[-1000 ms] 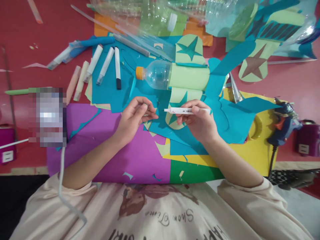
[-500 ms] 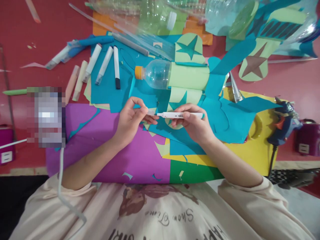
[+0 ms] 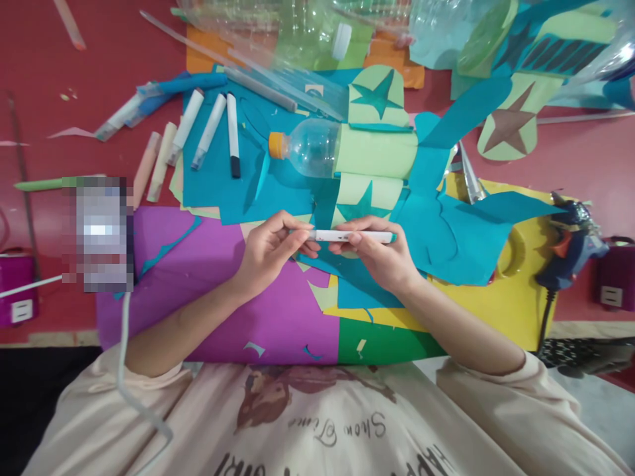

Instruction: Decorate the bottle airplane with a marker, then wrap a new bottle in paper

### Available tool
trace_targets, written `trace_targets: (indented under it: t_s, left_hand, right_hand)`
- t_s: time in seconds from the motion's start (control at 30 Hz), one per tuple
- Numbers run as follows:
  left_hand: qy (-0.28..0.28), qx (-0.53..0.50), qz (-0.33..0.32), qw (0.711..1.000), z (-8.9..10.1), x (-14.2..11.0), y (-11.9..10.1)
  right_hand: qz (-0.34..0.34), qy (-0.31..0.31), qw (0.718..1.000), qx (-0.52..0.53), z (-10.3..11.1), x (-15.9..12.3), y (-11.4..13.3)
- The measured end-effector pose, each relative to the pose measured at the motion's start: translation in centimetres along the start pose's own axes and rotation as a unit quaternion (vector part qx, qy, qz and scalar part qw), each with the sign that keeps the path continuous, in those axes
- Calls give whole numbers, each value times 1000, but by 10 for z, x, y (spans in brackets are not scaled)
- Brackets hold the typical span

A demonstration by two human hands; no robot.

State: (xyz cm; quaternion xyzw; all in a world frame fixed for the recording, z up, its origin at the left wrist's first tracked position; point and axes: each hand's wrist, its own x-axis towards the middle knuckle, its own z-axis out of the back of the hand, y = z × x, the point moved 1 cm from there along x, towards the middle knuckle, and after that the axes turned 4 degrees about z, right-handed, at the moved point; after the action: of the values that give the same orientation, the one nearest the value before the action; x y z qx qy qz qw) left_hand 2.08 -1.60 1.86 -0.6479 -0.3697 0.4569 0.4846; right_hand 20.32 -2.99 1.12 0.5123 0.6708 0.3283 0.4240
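Note:
A white marker (image 3: pixel 331 235) with a teal end lies level between my hands. My right hand (image 3: pixel 385 259) is closed around its barrel, thumb on top. My left hand (image 3: pixel 268 256) pinches the clear cap (image 3: pixel 312 233) at the marker's left end, largely hidden by the fingers. Cap and barrel now meet, though I cannot tell how firmly. Just beyond the hands lies a plastic bottle (image 3: pixel 311 147) with an orange lid, wrapped in pale green paper. Pale green flaps bearing teal stars stick out on both sides of it, the near star (image 3: pixel 364 203) close above my right hand.
Several markers (image 3: pixel 208 131) lie on blue paper at the left, near a phone (image 3: pixel 102 235) with a white cable. A glue gun (image 3: pixel 565 254) and a tape roll (image 3: pixel 512 256) are on the right. Clear plastic bottles (image 3: pixel 297 33) fill the back. Purple sheet (image 3: pixel 208 317) lies in front.
My hands have come together, bringing the cap onto the marker's left end. The teal tip that showed between them is now covered.

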Motion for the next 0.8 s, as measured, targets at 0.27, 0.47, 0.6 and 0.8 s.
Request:
trace_targets:
  t_s: [0.27, 0.47, 0.6, 0.8]
  left_hand:
    - [9, 53, -74, 996, -1, -4, -5]
    - [-15, 132, -127, 983, 4, -7, -15]
    - [-237, 128, -291, 918, 42, 15, -25]
    - [-319, 419, -188, 829, 105, 41, -34]
  right_hand:
    - [-26, -10, 999, 44, -8, -4, -2]
    - [-38, 91, 993, 60, -5, -6, -1]
    - [-44, 137, 987, 72, -3, -5, 1]
    - [-42, 133, 989, 48, 0, -3, 0]
